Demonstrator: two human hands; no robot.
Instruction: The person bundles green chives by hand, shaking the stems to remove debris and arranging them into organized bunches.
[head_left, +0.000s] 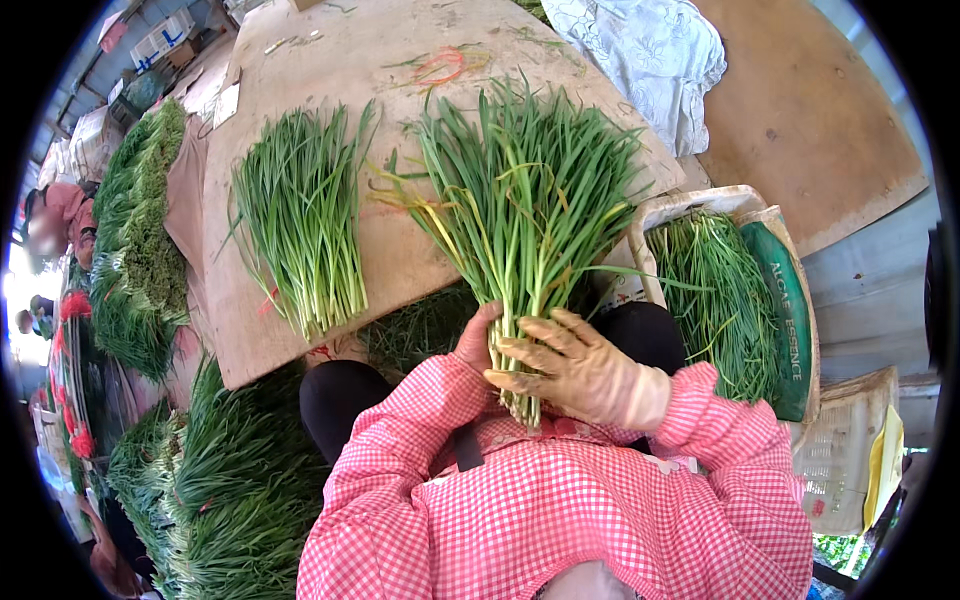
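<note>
A thick bunch of garlic chives stands in front of me, leaves fanned out over the board and pale stem ends toward my body. Some yellowed leaves show at its left side. My bare left hand is closed round the stems from the left, its fingers mostly hidden behind them. My right hand, in a tan glove, lies across the front of the stems with its fingers stretched and spread. To the left, a smaller bunch of chives rests on the wooden board, apart from both hands.
At my right is a white crate of chives with a green sack along its side. Large heaps of chives lie at my left. A patterned white cloth and red ties are farther back. Another person is at far left.
</note>
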